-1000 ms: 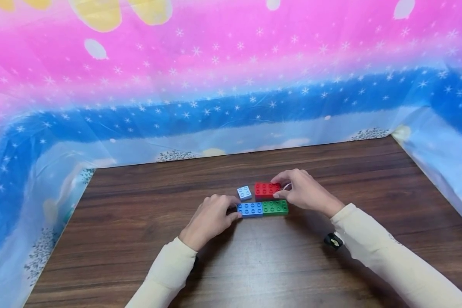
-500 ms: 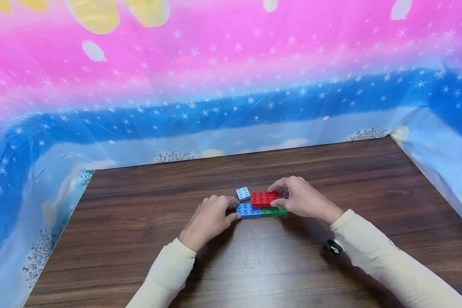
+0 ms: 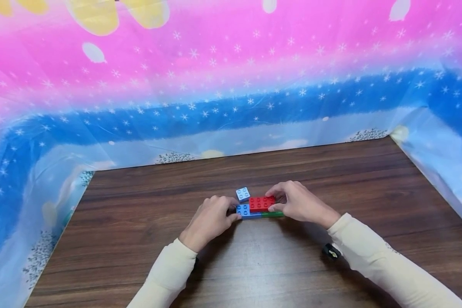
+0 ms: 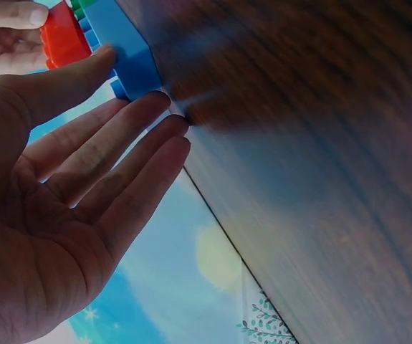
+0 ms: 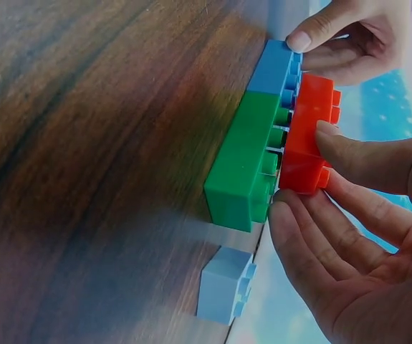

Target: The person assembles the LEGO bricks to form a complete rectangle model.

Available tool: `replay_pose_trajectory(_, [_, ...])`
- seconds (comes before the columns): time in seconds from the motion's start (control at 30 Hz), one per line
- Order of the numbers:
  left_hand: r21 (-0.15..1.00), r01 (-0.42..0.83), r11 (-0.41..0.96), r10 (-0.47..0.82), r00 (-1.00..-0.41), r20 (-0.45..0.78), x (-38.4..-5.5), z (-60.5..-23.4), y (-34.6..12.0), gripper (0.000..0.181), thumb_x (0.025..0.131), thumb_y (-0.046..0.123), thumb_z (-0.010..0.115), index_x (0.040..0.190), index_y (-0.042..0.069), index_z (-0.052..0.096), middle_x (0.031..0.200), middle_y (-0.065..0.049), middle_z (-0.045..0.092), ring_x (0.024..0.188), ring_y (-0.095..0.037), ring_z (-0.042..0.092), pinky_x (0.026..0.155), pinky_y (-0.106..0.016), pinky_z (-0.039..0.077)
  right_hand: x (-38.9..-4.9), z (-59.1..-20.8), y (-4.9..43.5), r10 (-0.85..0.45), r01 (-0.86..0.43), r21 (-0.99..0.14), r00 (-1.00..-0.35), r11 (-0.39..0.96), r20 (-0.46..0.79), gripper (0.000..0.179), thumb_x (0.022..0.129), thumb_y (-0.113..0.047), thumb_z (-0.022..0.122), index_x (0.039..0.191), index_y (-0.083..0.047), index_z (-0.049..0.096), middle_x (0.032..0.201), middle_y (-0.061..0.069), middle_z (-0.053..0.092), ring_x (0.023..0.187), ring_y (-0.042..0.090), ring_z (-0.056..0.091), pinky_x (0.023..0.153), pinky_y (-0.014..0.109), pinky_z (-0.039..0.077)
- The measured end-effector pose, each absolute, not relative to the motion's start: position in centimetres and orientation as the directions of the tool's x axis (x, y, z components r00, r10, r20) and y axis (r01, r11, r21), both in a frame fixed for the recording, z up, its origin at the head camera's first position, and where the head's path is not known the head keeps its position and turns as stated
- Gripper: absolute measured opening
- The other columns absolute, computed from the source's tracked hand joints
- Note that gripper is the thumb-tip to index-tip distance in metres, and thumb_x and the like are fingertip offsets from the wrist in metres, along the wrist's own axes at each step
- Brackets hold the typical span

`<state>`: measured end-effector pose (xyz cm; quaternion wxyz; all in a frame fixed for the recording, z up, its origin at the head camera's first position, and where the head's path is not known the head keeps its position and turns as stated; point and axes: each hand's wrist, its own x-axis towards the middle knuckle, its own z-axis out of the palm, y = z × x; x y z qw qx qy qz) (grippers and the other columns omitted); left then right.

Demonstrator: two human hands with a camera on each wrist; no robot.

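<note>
My left hand [image 3: 211, 219] pinches the left end of a blue building brick [image 3: 243, 210] on the table. End to end with it lies a green building brick [image 5: 243, 158], which the red one partly covers in the head view. My right hand [image 3: 301, 203] grips a red building brick [image 3: 259, 203] at its right end, thumb in front and fingers behind. In the right wrist view the red brick hovers level, close over the studs, spanning the seam between blue and green. Its studs face up.
A small pale blue brick [image 3: 242, 193] with a square top sits just behind the blue one. Another small pale blue brick [image 5: 223, 287] stands beyond the green end, hidden behind my right hand in the head view. A printed cloth [image 3: 215, 128] borders the wooden table [image 3: 169, 184].
My right hand has lifted the red brick from behind the row and brought it nearer and slightly left, over the blue and green bricks. My left hand has stayed on the blue brick.
</note>
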<state>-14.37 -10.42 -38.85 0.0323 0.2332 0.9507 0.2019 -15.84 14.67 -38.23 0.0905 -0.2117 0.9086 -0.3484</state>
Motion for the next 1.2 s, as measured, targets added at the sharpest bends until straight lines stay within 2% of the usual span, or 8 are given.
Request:
replay_pose_trajectory(0.27, [0.398,0.433,0.809,0.459,-0.888,0.031,-14.4,-38.8,-10.3,0.021,0.092,0.022,0.078,0.109,0.01,0.078,0.096,-0.002,0.076,0.066,-0.008,0.055,0.062,-0.031,0.05,-15.8,-38.5,14.5,-0.448,-0.315,-0.681,-0.894,0.661,-0.021,0.026,0.089,-0.008,0.079,0.114,-0.003,0.074,0.101,0.003,0.073,0.091,0.014,0.067,0.083,0.039,0.055])
replay_pose_trajectory(0.6, [0.411,0.425,0.807,0.454,-0.891,0.029,-14.3,-38.9,-10.3,0.016,0.091,0.021,0.079,0.103,0.01,0.077,0.084,0.002,0.071,0.061,-0.009,0.052,0.057,-0.028,0.046,-15.6,-38.8,13.8,-0.438,-0.321,-0.649,-0.899,0.69,-0.021,0.026,0.089,-0.01,0.08,0.114,-0.005,0.075,0.102,0.002,0.073,0.094,0.015,0.067,0.084,0.04,0.054])
replay_pose_trajectory(0.8, [0.469,0.429,0.772,0.481,-0.877,0.011,-14.2,-38.7,-9.7,0.032,0.093,0.024,0.077,0.119,0.006,0.072,0.106,-0.007,0.073,0.074,-0.012,0.062,0.067,-0.03,0.053,-15.6,-38.6,13.8,-0.434,-0.319,-0.642,-0.901,0.697,-0.023,0.023,0.089,-0.008,0.079,0.112,-0.004,0.075,0.099,0.002,0.073,0.091,0.014,0.066,0.082,0.039,0.054])
replay_pose_trajectory(0.9, [0.484,0.444,0.754,0.5,-0.866,0.016,-14.2,-38.6,-9.2,0.04,0.096,0.03,0.073,0.127,0.006,0.069,0.106,-0.008,0.072,0.066,-0.011,0.059,0.058,-0.028,0.049,-15.7,-38.6,13.9,-0.439,-0.329,-0.637,-0.898,0.698,-0.017,0.022,0.089,-0.007,0.079,0.11,-0.004,0.075,0.099,0.003,0.073,0.091,0.014,0.067,0.08,0.038,0.054])
replay_pose_trajectory(1.03, [0.485,0.443,0.754,0.498,-0.867,0.017,-14.4,-38.6,-8.5,0.041,0.098,0.033,0.069,0.131,0.008,0.067,0.089,-0.004,0.069,0.049,-0.011,0.043,0.046,-0.027,0.036,-15.7,-38.6,13.9,-0.45,-0.348,-0.625,-0.893,0.699,-0.006,0.019,0.088,-0.006,0.079,0.107,-0.005,0.075,0.098,0.003,0.073,0.09,0.014,0.067,0.078,0.037,0.054])
replay_pose_trajectory(1.2, [0.49,0.434,0.756,0.495,-0.869,0.004,-14.6,-38.7,-8.0,0.036,0.1,0.033,0.067,0.125,0.008,0.068,0.067,0.002,0.055,0.043,-0.01,0.037,0.043,-0.025,0.033,-15.8,-38.4,13.7,-0.461,-0.364,-0.614,-0.887,0.7,0.0,0.016,0.087,-0.005,0.08,0.102,-0.006,0.075,0.093,0.0,0.072,0.082,0.011,0.064,0.072,0.034,0.052])
